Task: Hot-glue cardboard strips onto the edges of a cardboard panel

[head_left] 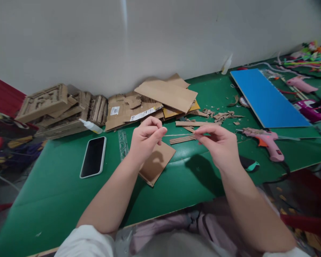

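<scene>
My left hand hovers above a square piece of cardboard on the green table, its fingers curled into a pinch. My right hand is raised beside it, thumb and fingers pinched together. What either hand holds is too small to make out; a faint thin strand may run between them. Thin cardboard strips lie on the table just behind the hands.
A phone and a clear ruler lie left of my hands. Stacked cardboard lines the wall with a glue bottle. A pink glue gun, a blue board and pipe cleaners sit right.
</scene>
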{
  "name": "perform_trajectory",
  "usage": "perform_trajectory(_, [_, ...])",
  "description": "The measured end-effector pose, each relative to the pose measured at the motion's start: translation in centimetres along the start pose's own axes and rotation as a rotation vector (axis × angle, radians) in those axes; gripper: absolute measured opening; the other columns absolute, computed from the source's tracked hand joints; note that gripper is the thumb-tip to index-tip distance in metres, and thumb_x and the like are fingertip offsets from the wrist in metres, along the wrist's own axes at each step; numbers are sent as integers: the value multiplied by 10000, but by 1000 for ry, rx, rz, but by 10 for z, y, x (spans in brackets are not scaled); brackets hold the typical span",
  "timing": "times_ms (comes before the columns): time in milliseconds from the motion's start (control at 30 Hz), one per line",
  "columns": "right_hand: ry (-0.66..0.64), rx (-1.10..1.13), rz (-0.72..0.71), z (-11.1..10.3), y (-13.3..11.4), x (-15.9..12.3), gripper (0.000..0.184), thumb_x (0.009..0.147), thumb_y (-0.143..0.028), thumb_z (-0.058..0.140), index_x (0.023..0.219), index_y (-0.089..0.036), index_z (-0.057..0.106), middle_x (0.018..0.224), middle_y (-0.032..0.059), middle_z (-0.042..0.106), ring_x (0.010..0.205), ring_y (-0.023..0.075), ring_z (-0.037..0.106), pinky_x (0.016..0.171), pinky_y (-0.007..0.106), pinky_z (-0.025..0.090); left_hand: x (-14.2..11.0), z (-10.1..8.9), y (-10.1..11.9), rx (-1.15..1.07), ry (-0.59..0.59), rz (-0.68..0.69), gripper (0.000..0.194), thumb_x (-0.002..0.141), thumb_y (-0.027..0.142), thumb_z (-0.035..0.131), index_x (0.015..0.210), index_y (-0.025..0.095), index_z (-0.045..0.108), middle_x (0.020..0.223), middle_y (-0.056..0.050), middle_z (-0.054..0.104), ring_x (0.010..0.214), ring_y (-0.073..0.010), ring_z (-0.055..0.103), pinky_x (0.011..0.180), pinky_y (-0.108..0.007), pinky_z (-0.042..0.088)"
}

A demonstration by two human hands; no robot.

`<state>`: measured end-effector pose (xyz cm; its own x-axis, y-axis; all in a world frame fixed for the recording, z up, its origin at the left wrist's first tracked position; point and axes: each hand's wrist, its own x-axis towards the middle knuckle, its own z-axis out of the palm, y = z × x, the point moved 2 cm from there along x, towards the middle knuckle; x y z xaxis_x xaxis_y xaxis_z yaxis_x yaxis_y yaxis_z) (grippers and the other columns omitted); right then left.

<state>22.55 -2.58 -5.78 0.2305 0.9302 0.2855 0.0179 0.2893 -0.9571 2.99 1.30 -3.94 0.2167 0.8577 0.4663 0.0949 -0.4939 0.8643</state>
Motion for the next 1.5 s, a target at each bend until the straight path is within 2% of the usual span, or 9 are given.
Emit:
perform_trajectory(233, [-104,-247,-105,7,-1,-4,163,731,-150,655,842,-250,718,836,-10,702,730,128,631,631,250,517,-6,14,1,-454,-6,-204,514,869,468,465,447,202,586,627,-13,638,708,-131,601,775,-315,481])
perform_trajectory(400, [-77,-413,-186,3,0,-2,168,776,-161,605,854,-256,719,861,-4,703,773,145,635,632,262,511,-2,7,4,-135,11,-145,164,835,334,576,872,257,716,900,-15,707,886,-164,633,789,-293,492])
perform_trajectory(467, [-72,-439,-210,2,-1,-1,172,781,-152,597,846,-256,716,856,-5,703,773,144,632,631,263,507,-1,3,5,68,-3,-29,191,811,245,609,983,268,689,946,-11,701,911,-164,627,822,-295,484])
perform_trajectory(700, [-75,-481,-282,0,-5,-1,164,783,-153,602,835,-265,709,837,0,697,781,156,624,638,286,503,2,-4,2,588,48,273,135,811,221,599,892,262,699,854,-22,688,839,-177,598,821,-331,449])
perform_trajectory(867, [-82,-518,-385,-5,-3,1,184,803,-144,584,896,-251,700,886,22,695,873,164,618,777,316,504,5,-4,2,681,-42,330,119,819,243,584,844,242,700,834,-48,635,818,-183,555,761,-323,435])
perform_trajectory(1033, [-91,-515,-406,-9,1,4,184,799,-145,589,907,-249,697,907,24,694,878,163,625,784,321,514,3,-4,1,602,-127,349,250,842,183,541,1056,247,652,787,-31,658,768,-153,563,724,-273,439])
perform_trajectory(1200, [-78,-526,-385,-12,1,5,207,802,-146,581,912,-276,699,930,18,698,903,180,631,804,350,512,2,-6,3,424,-212,85,266,813,222,583,1072,245,641,790,-20,666,709,-135,584,678,-246,450])
perform_trajectory(1333, [-74,-530,-405,-12,1,5,205,801,-146,584,910,-277,699,904,16,699,883,171,630,779,333,512,-2,-2,4,-25,-365,-260,148,805,263,607,940,226,654,673,-4,641,633,-124,602,626,-234,471])
perform_trajectory(1500, [-140,-543,-454,-7,2,2,209,822,-172,562,933,-289,696,877,12,702,826,168,627,766,339,497,-9,6,-2,-478,-492,-378,125,759,338,667,779,222,710,566,-19,621,602,-145,595,627,-293,490])
